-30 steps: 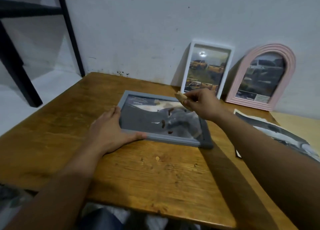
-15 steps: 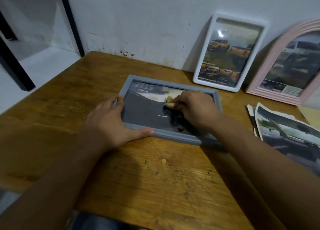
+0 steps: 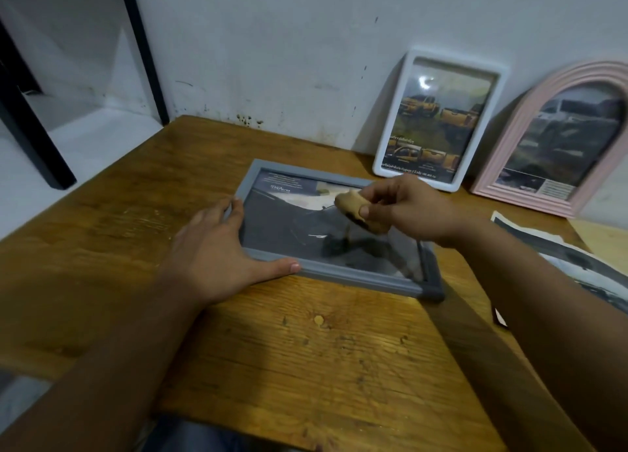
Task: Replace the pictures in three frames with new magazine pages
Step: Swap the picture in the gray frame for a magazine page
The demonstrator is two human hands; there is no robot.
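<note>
A grey picture frame (image 3: 360, 280) lies flat on the wooden table (image 3: 306, 366) with a dark magazine page showing behind its glass. My left hand (image 3: 217, 251) rests on the frame's near left corner, fingers straight, thumb along the front edge. My right hand (image 3: 404, 206) hovers just above the frame's middle and pinches a small tan, dirt-stained wad (image 3: 356, 208). A white frame (image 3: 438, 121) and a pink arched frame (image 3: 557, 138), both holding car pictures, lean upright against the wall at the back right.
Loose magazine pages (image 3: 577, 261) with torn edges lie on the table's right side. A black metal stand (image 3: 40, 121) rises beyond the table's left edge. The white wall runs along the table's back.
My right hand went down onto the glass with the wad, and has now lifted off it, moving slightly right. My left hand stays on the frame's corner. My head moved closer.
</note>
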